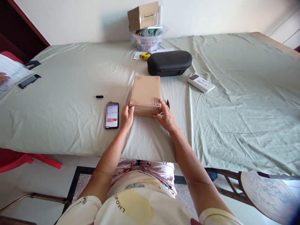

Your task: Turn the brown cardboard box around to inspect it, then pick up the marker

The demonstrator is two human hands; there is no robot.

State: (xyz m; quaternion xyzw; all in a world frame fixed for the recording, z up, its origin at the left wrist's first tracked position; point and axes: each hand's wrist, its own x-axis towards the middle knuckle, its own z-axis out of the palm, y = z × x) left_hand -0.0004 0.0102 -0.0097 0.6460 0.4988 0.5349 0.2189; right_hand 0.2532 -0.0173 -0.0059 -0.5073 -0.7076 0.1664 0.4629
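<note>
A brown cardboard box (145, 90) with dark scribbled swirls at its corners rests on the cloth in front of me. My left hand (127, 117) grips its near left corner, thumb on the front face. At the near right corner my right hand (166, 116) holds the box too, fingers on its edge and side. Just right of the box lies a black pen (168, 104), partly behind my right hand. Left of my left hand is a smartphone (112, 115) with a lit screen, and a small black pen cap (99, 97) lies beyond it.
A black hard case (170, 63) and yellow tape measure (145, 56) lie behind the box. A plastic basket (150, 42) carries another carton (143, 16). A white device (201, 83) sits right. At far left are another phone (29, 81) and another person's hand (3, 77) on papers.
</note>
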